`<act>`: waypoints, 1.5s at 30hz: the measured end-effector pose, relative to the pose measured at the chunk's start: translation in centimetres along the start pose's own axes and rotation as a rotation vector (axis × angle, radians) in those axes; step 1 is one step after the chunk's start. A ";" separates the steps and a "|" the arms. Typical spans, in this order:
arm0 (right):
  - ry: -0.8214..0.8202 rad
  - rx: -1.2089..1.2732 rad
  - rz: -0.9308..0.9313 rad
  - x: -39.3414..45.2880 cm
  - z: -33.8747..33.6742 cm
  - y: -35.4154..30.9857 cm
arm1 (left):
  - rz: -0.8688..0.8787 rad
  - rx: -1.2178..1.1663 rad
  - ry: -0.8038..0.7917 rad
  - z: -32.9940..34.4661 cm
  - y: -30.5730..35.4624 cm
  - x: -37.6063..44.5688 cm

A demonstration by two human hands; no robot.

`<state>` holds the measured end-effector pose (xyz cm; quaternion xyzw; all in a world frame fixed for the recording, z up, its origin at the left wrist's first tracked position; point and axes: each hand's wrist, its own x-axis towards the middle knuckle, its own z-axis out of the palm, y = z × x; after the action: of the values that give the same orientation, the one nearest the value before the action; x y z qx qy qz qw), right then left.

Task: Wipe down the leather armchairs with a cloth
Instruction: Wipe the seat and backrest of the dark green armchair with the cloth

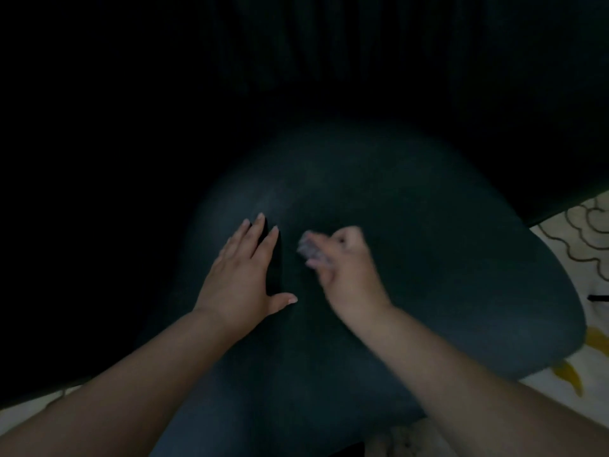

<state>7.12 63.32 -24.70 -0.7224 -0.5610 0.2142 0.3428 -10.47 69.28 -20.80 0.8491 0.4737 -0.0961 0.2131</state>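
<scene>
A dark leather armchair seat fills the middle of the view, rounded and dimly lit. My left hand rests flat on it with straight, spread fingers, just left of a dark crease. My right hand grips a small bunched pale grey cloth and holds it against the leather a short way right of the left hand. The right hand and the cloth are blurred.
The chair's black backrest rises behind the seat, almost lost in darkness. A pale floor covering with wavy lines and yellow marks shows at the right edge and lower corners. The left side is too dark to read.
</scene>
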 end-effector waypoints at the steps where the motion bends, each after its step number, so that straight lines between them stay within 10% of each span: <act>1: -0.058 -0.083 -0.129 -0.1 0.0 -0.7 | -0.002 0.004 -0.002 0.0 0.0 -0.2; 7: 0.176 0.187 0.386 1.1 -2.6 -0.1 | -0.016 -0.004 -0.009 0.3 -0.3 -1.8; 12: -0.025 0.197 0.271 -2.5 -0.2 -2.3 | -0.012 -0.005 -0.016 0.6 0.3 -2.7; 18: 0.169 0.282 0.514 -0.7 -3.3 -1.8 | -0.015 0.005 -0.024 0.9 0.0 -4.0; 23: 0.016 0.267 0.169 -2.9 1.4 -2.7 | -0.027 0.031 -0.036 1.1 -0.6 -4.7; 27: 0.360 0.407 0.454 0.2 -2.6 -1.5 | -0.043 0.016 -0.030 0.9 -1.3 -4.9; 33: -0.043 0.358 0.400 -1.7 -0.9 -2.8 | -0.066 0.014 -0.013 1.2 -0.7 -4.6; 38: 0.291 0.451 0.642 1.3 -4.9 -0.6 | -0.094 0.016 -0.002 0.8 -0.9 -4.7; 45: -0.022 0.088 0.099 -1.4 -0.7 -1.5 | -0.101 0.003 0.004 -0.1 -0.2 -3.0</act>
<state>6.24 62.05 -23.21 -0.7310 -0.5184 0.2633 0.3571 -12.22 67.09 -19.66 0.8246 0.5163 -0.1056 0.2057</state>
